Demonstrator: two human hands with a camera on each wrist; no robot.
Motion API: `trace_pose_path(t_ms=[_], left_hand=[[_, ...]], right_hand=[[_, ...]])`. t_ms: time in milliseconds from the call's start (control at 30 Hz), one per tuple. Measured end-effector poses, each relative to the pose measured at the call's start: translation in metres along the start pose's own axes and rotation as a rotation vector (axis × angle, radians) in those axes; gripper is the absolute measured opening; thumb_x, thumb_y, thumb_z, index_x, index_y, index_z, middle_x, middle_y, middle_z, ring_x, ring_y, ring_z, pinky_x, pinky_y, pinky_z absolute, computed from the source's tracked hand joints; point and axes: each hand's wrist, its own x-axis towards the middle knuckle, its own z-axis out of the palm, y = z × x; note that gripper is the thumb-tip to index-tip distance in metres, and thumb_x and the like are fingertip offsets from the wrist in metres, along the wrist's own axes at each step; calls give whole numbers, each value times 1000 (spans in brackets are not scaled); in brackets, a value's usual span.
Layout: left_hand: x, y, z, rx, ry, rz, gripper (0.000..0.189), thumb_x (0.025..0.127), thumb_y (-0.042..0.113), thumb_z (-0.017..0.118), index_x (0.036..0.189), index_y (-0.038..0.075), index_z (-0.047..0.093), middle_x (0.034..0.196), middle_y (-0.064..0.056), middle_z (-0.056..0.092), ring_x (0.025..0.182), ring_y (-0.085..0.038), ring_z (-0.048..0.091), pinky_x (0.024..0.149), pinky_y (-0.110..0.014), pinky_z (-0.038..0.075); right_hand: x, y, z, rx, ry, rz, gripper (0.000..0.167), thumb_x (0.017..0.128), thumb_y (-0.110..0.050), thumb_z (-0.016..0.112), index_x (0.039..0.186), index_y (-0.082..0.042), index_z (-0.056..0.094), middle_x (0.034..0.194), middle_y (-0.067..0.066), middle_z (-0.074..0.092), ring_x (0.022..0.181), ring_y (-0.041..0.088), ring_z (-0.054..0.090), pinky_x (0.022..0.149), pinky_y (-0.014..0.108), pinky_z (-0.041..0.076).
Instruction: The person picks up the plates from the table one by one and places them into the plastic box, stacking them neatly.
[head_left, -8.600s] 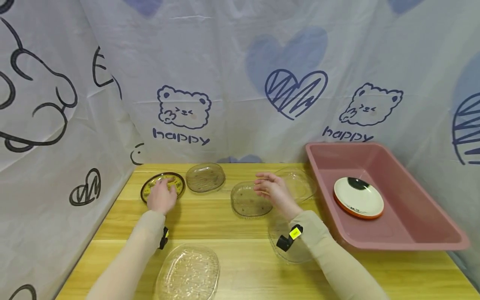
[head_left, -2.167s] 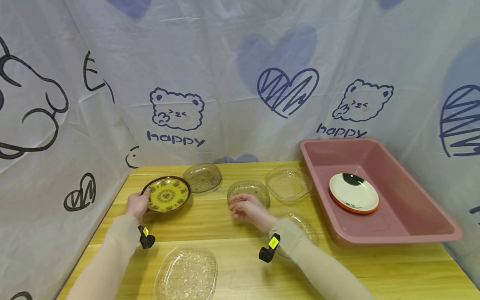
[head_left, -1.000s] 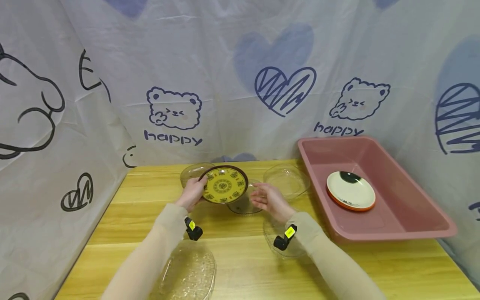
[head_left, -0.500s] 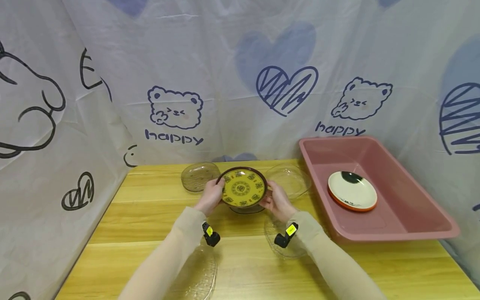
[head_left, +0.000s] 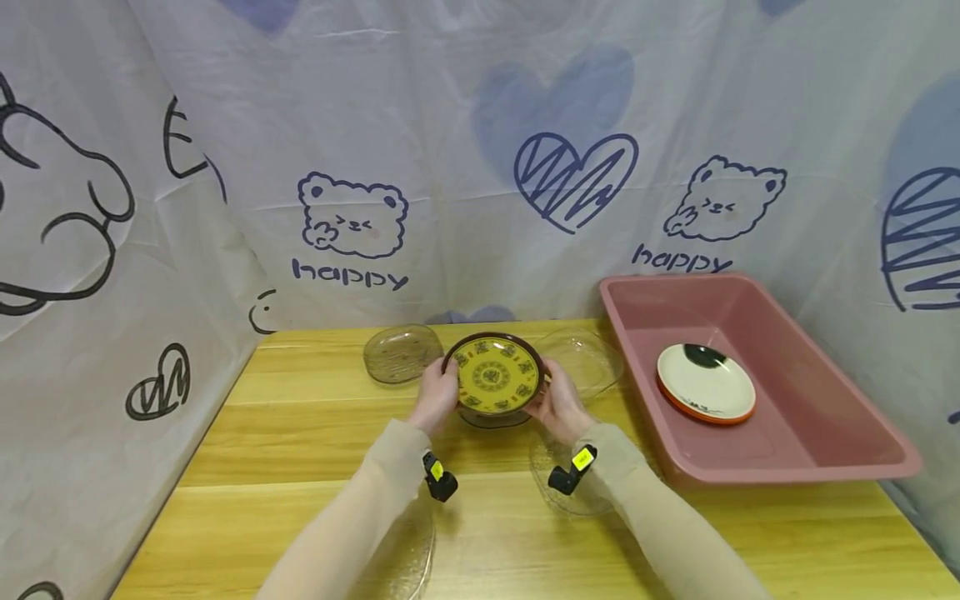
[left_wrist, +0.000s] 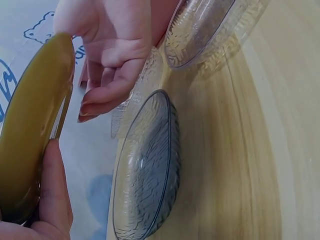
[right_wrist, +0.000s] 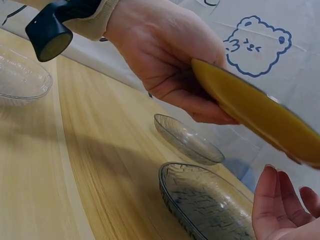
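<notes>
In the head view my left hand (head_left: 437, 395) grips the left rim of a round yellow plate (head_left: 491, 377) with a dark brown edge. It is held level above a clear oval dish (head_left: 493, 419), which it mostly covers. The right wrist view shows the plate's plain yellow underside (right_wrist: 260, 112), with the left hand's fingers under its edge. Close to the plate's right rim is my right hand (head_left: 557, 407), fingers loosely bent. Both wrist views show a gap between those fingers and the underside; its thumb is hidden.
Clear dishes lie on the wooden table: one behind left (head_left: 402, 354), one behind right (head_left: 581, 362), one under the right forearm (head_left: 558, 483), one partly behind the left forearm (head_left: 408, 550). A pink tub (head_left: 810, 400) at right holds stacked plates, a white one (head_left: 705, 379) on top.
The left hand has taken the yellow plate from the back left of the table and carried it rightward to the middle. The right hand has come close to its right rim.
</notes>
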Motion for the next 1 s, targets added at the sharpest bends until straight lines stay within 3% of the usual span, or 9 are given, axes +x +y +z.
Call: trace_pose_path(t_ms=[267,667,1000], left_hand=[[-3,-3,7,29,-9,13,39,112,26,29,136,3,49,101,-10,56,78,-15,55,65,-27,51],[-8,-8,22,-70,-7,8,35,111,23,28,134,3,46,107,-11,58,83,-15,61,68,-26,55],[-10,-8,24,-96,-41,-17,36,111,26,31,136,3,44,108,-11,57,84,-16,61,75,-29,58]], right_hand=[[-3,-1,5,42,-14,23,41,106,-34,42,141,-12,44,109,2,56,93,13,61,83,30,56],[-4,0,4,-59,92,16,27,102,-16,46,127,-6,51,94,-1,62,78,8,65,69,22,58],[-6,0,3,-72,115,10,31,103,-13,45,131,-1,49,88,-1,64,73,7,66,64,20,58]])
